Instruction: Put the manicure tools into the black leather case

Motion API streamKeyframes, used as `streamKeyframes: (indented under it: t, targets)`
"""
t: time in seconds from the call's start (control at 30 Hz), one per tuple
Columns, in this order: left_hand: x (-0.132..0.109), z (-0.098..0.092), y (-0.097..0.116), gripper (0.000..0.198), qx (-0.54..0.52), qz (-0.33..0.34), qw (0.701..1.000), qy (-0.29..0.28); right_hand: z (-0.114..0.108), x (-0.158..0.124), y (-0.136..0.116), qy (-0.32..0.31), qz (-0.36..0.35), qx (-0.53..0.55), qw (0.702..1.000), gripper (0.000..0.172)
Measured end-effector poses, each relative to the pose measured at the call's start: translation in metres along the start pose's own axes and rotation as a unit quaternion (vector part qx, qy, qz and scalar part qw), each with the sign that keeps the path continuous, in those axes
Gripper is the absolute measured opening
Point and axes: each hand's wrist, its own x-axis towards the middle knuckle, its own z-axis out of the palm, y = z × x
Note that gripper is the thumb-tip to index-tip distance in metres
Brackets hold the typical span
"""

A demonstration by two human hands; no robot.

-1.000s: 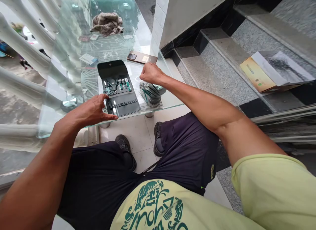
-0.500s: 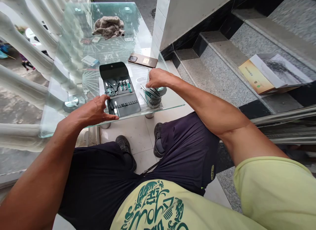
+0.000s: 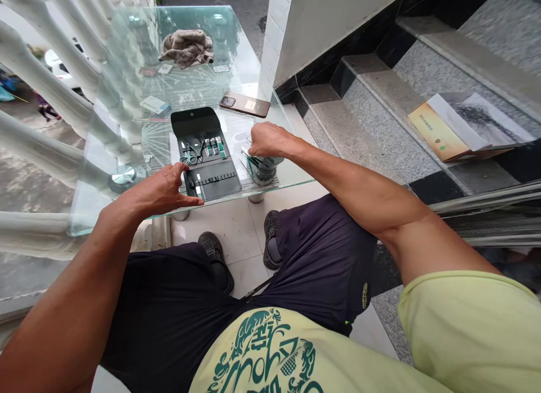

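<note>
The head view shows work that appears partway along: some tools are seated in the open black case (image 3: pixel 217 182) and others lie loose outside it. The case lies flat with its flap spread away from the person, close to the front edge of the glass counter (image 3: pixel 236 72). Its upper panel carries scissors (image 3: pixel 191 158) and a row of green-and-silver clippers (image 3: pixel 222 150); across the lower panel runs a row of dark loops, with a pale piece near the left end. What remains outside is a loose bunch of thin tools (image 3: pixel 251 169) near the counter's right front corner; their number cannot be made out.

The left hand (image 3: pixel 169 186) is open, palm down, thumb spread from the fingers, framing the case's left front corner; the fingertips appear to touch its left side. The right arm reaches across to the right front corner, wrist bent, and the right hand (image 3: pixel 269 139) is curled with fingers down at the loose tools. Whether it grips one cannot be told. Beyond it, a phone (image 3: pixel 245 103) lies by the counter's right edge.
</note>
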Motion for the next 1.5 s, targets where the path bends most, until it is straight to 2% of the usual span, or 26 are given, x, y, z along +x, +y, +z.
streamKeyframes:
  t: [0.13,0.33,0.73,0.9,1.2,1.33,1.5]
  targets:
    - [0.0,0.001,0.0,0.11,-0.008,0.001,1.0,0.005,0.002,0.003,-0.01,0.0,0.006,0.005,1.0,0.036]
    - [-0.001,-0.001,0.002,0.109,-0.001,-0.001,1.0,-0.001,0.006,0.022,-0.02,0.024,0.025,0.001,0.999,0.047]
    - [-0.001,-0.002,0.005,0.106,0.017,0.009,1.0,0.001,0.015,0.051,-0.019,0.043,0.035,0.023,0.998,0.046]
    - [-0.003,-0.001,0.004,0.103,0.004,-0.002,1.0,0.0,0.016,0.053,-0.022,0.048,0.014,0.041,0.998,0.049]
    - [-0.003,0.0,0.004,0.104,-0.003,0.002,1.0,0.002,0.003,0.049,-0.014,0.008,0.025,0.072,0.997,0.037]
    - [-0.003,-0.001,0.006,0.104,-0.001,-0.001,1.0,-0.001,0.003,0.047,-0.014,-0.01,0.018,0.069,0.997,0.039]
    - [-0.005,-0.002,0.009,0.102,0.004,-0.007,1.0,-0.006,0.008,0.048,-0.012,0.022,-0.01,0.034,0.999,0.038]
